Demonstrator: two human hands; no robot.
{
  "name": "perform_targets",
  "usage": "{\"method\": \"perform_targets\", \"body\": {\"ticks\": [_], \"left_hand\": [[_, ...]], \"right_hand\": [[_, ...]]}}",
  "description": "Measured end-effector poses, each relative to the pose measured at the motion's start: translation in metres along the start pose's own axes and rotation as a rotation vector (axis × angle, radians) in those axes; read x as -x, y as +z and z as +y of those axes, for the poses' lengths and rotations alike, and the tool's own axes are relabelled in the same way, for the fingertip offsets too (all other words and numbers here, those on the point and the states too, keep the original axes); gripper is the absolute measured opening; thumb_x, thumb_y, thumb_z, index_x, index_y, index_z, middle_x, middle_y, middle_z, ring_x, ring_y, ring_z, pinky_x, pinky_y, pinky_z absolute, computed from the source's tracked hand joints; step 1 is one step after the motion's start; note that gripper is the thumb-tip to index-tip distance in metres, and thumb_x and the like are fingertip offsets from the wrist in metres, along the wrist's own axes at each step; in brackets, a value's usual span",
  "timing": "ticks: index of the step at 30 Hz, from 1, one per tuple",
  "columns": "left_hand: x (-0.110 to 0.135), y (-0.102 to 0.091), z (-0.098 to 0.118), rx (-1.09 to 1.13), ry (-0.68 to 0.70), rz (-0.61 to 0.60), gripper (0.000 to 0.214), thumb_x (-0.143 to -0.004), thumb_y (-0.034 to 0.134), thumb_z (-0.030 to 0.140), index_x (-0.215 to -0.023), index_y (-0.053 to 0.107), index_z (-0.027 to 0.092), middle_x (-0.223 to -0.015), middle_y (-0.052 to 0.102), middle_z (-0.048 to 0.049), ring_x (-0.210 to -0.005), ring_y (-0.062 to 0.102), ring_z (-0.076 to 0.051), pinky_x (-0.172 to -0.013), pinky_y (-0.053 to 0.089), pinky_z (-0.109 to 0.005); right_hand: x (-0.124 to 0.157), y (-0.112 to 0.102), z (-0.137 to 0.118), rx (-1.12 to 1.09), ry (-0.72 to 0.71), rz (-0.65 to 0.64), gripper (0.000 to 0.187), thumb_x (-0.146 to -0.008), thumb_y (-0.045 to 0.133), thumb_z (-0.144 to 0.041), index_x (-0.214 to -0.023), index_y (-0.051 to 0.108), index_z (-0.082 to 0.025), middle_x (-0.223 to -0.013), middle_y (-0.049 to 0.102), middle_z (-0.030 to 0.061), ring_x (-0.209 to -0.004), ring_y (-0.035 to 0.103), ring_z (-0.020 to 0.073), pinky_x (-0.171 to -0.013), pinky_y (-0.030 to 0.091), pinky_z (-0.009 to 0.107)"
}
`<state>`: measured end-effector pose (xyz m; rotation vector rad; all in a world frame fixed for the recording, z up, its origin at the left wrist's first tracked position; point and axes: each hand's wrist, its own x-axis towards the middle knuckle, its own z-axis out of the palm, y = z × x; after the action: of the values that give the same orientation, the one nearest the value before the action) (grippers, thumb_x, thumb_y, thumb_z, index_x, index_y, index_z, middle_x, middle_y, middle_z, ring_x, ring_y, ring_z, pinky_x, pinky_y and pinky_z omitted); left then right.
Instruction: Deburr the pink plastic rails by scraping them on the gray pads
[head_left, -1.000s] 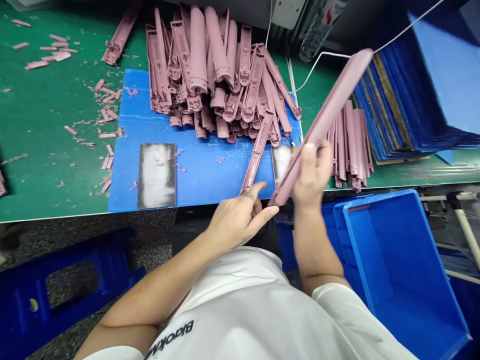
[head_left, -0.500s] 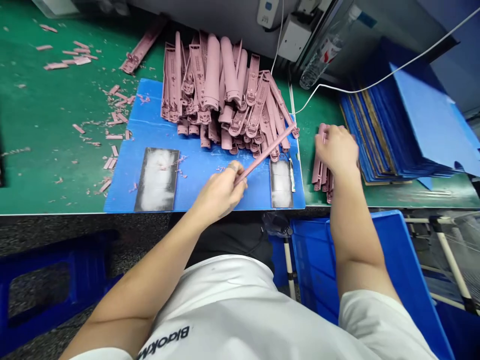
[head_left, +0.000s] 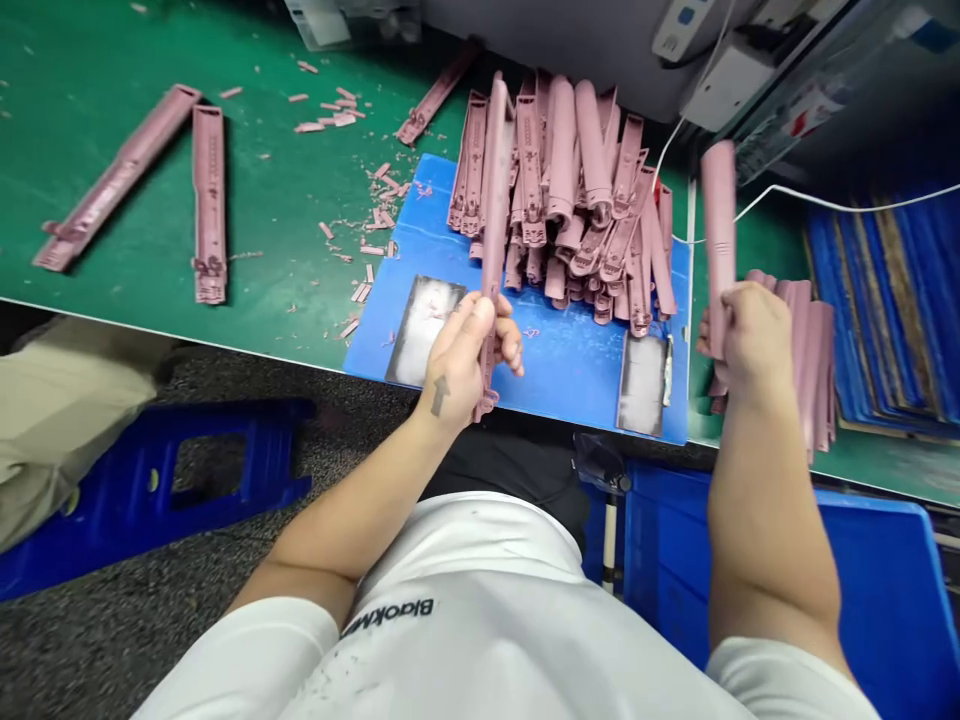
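Observation:
My left hand (head_left: 469, 350) is closed round a long pink plastic housing (head_left: 495, 190), which points away from me over the blue sheet (head_left: 570, 375). At the right, my right hand (head_left: 754, 335) grips a smooth pink plastic housing (head_left: 718, 200), slightly blurred. This one rises above a row of similar pink housings (head_left: 806, 350) on the green bench. Behind my left hand lies a large heap of pink housings (head_left: 562, 170), some with the hollow ribbed side up, others with the rounded back up.
Two pink housings (head_left: 210, 200) lie on the green bench (head_left: 285, 230) at the left, with pink scraps (head_left: 337, 115) scattered nearby. Dark-edged sanding pads (head_left: 641, 385) rest on the blue sheet. Blue boards (head_left: 885, 310), a white cable (head_left: 825, 203) and a blue stool (head_left: 202, 450) are around.
My right hand has raised a pink housing from the right-hand row. The housing in my left hand has swung from slanting right to pointing straight away. The view has turned left.

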<state>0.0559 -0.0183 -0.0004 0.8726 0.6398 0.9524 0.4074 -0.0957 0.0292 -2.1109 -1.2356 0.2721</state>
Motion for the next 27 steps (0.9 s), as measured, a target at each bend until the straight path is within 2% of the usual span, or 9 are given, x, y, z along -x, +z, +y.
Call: {"method": "perform_targets", "body": {"ticks": [3, 5, 9, 12, 14, 18, 20, 23, 27], "left_hand": [[-0.001, 0.006, -0.010, -0.035, 0.021, 0.012, 0.060, -0.107, 0.066, 0.082, -0.109, 0.058, 0.023, -0.088, 0.076, -0.0053, -0.081, 0.078, -0.022, -0.085, 0.069, -0.038], [0.001, 0.012, -0.015, -0.065, 0.007, -0.002, 0.060, -0.110, 0.059, 0.082, -0.109, 0.058, 0.022, -0.110, 0.085, -0.0128, -0.097, 0.085, -0.026, -0.094, 0.070, -0.041], [0.011, 0.020, -0.019, -0.144, 0.008, -0.001, 0.060, -0.117, 0.049, 0.079, -0.112, 0.062, 0.021, -0.128, 0.086, -0.0169, -0.117, 0.086, -0.032, -0.102, 0.070, -0.046], [0.015, 0.014, -0.017, -0.234, 0.048, -0.008, 0.059, -0.117, 0.049, 0.079, -0.112, 0.065, 0.023, -0.121, 0.084, -0.0158, -0.116, 0.084, -0.033, -0.099, 0.070, -0.050], [0.015, 0.005, -0.013, -0.351, 0.105, -0.015, 0.055, -0.117, 0.055, 0.076, -0.108, 0.066, 0.024, -0.110, 0.079, -0.0125, -0.105, 0.080, -0.030, -0.092, 0.067, -0.046], [0.014, -0.002, -0.003, -0.652, 0.171, -0.109, 0.041, -0.118, 0.064, 0.063, -0.113, 0.072, 0.023, -0.087, 0.067, -0.0033, -0.081, 0.069, -0.022, -0.076, 0.057, -0.034], [0.017, 0.007, -0.003, -0.806, 0.216, -0.211, 0.033, -0.118, 0.065, 0.051, -0.127, 0.075, 0.021, -0.098, 0.075, -0.0059, -0.092, 0.074, -0.025, -0.085, 0.060, -0.035], [0.025, 0.030, -0.007, -1.035, 0.293, -0.366, 0.040, -0.119, 0.062, 0.039, -0.150, 0.073, 0.016, -0.139, 0.080, -0.0179, -0.127, 0.078, -0.035, -0.110, 0.063, -0.045], [0.008, 0.041, 0.010, -1.109, 0.390, -0.491, 0.058, -0.118, 0.069, 0.046, -0.166, 0.067, 0.013, -0.153, 0.075, -0.0224, -0.137, 0.077, -0.038, -0.119, 0.063, -0.049]], "right_hand": [[0.069, 0.026, -0.040, -0.606, 0.098, 0.060, 0.048, -0.102, 0.076, -0.067, -0.093, 0.044, -0.033, -0.074, 0.044, -0.0044, -0.053, 0.042, 0.0147, -0.042, 0.037, 0.030], [0.107, 0.056, -0.074, -0.902, 0.092, 0.063, 0.051, -0.098, 0.082, -0.072, -0.098, 0.051, -0.031, -0.072, 0.045, -0.0060, -0.054, 0.046, 0.0150, -0.042, 0.041, 0.028], [0.146, 0.113, -0.122, -1.048, 0.074, -0.050, 0.052, -0.102, 0.075, -0.077, -0.099, 0.055, -0.029, -0.066, 0.043, -0.0073, -0.055, 0.049, 0.0153, -0.047, 0.046, 0.027], [0.152, 0.132, -0.128, -1.014, 0.054, -0.188, 0.054, -0.104, 0.072, -0.080, -0.102, 0.057, -0.028, -0.067, 0.044, -0.0079, -0.053, 0.043, 0.0129, -0.050, 0.043, 0.028], [0.150, 0.130, -0.122, -0.953, 0.030, -0.235, 0.054, -0.107, 0.070, -0.080, -0.109, 0.062, -0.027, -0.068, 0.049, -0.0070, -0.056, 0.047, 0.0138, -0.055, 0.046, 0.029], [0.142, 0.115, -0.108, -0.920, 0.065, -0.175, 0.054, -0.105, 0.071, -0.079, -0.118, 0.064, -0.027, -0.066, 0.049, -0.0082, -0.052, 0.046, 0.0139, -0.050, 0.044, 0.028], [0.139, 0.111, -0.106, -0.941, 0.091, -0.146, 0.058, -0.098, 0.078, -0.082, -0.110, 0.061, -0.027, -0.064, 0.045, -0.0095, -0.048, 0.041, 0.0122, -0.045, 0.041, 0.027], [0.133, 0.105, -0.102, -0.927, 0.115, -0.068, 0.065, -0.090, 0.085, -0.086, -0.099, 0.056, -0.028, -0.065, 0.049, -0.0081, -0.046, 0.043, 0.0119, -0.041, 0.041, 0.027], [0.097, 0.071, -0.077, -0.815, 0.119, 0.004, 0.063, -0.090, 0.089, -0.079, -0.087, 0.053, -0.028, -0.058, 0.044, -0.0084, -0.041, 0.037, 0.0111, -0.036, 0.033, 0.028]]}}
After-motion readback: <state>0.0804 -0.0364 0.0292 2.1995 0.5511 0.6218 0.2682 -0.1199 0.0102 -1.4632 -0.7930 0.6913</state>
